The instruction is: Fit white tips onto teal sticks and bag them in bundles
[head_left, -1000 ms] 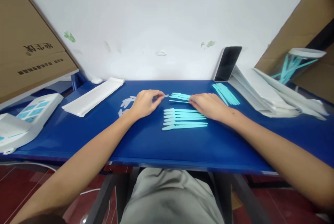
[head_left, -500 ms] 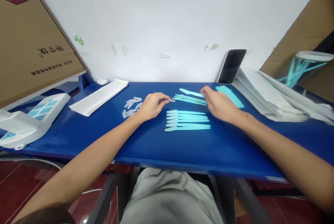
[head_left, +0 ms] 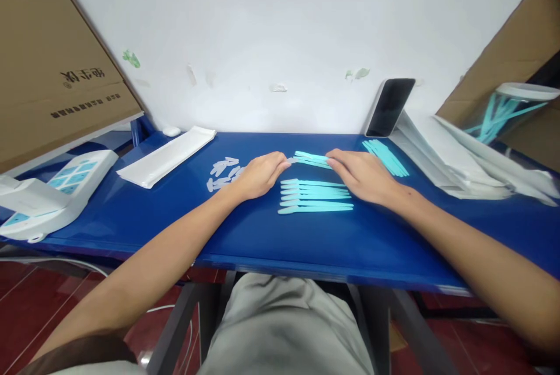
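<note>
The left hand (head_left: 263, 174) is pinching a small clear cap (head_left: 291, 160) between thumb and fingers, while the right hand (head_left: 359, 172) is gripping a turquoise stick (head_left: 311, 156) by its end. The hands are staying apart — the stick is bridging the gap, its far tip meeting the cap above the blue surface (head_left: 280, 241). Nearer the person, a row of capped sticks (head_left: 319, 193) is lying; loose caps (head_left: 221, 182) are lying beside the left hand.

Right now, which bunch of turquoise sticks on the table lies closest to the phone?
The slanted bunch, just in front of the phone; the pale-tipped row and the sticks between the left hand and right hand lie farther left.
</note>
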A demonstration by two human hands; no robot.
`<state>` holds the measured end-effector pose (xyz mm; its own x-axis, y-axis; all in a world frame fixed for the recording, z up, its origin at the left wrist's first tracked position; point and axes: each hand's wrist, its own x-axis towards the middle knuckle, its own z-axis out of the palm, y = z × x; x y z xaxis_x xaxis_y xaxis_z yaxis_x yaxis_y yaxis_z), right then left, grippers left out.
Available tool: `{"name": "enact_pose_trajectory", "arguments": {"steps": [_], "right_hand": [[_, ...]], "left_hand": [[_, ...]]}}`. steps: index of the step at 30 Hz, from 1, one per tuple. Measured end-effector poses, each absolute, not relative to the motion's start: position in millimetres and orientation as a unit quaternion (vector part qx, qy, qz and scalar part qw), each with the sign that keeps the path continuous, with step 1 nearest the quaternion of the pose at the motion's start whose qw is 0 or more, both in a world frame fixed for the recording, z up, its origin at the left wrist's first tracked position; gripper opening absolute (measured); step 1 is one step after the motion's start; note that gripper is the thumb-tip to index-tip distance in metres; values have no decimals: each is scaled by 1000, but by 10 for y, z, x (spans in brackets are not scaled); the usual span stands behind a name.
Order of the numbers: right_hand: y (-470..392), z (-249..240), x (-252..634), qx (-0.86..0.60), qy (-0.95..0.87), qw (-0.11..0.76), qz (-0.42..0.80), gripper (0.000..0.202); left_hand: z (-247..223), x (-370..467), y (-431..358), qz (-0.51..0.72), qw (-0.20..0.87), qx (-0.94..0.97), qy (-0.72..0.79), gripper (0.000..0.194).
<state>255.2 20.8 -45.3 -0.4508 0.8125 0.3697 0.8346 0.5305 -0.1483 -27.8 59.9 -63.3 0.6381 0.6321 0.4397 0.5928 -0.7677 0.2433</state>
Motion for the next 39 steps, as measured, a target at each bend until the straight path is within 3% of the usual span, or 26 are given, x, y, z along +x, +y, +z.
{"name": "enact_pose_trajectory", "arguments": {"steps": [8, 30, 39], "right_hand": [[154, -412, 2525, -491, -849, 189, -40, 44], [137, -377, 2522, -508, -834, 187, -106, 45], [166, -367, 2608, -508, -847, 156, -24, 47]], "left_hand": [[-590, -316, 542, 272, 92, 900, 327, 38], [-547, -296, 522, 254, 93, 914, 302, 44], [-483, -290, 471, 177, 157, 933, 270, 45]]}}
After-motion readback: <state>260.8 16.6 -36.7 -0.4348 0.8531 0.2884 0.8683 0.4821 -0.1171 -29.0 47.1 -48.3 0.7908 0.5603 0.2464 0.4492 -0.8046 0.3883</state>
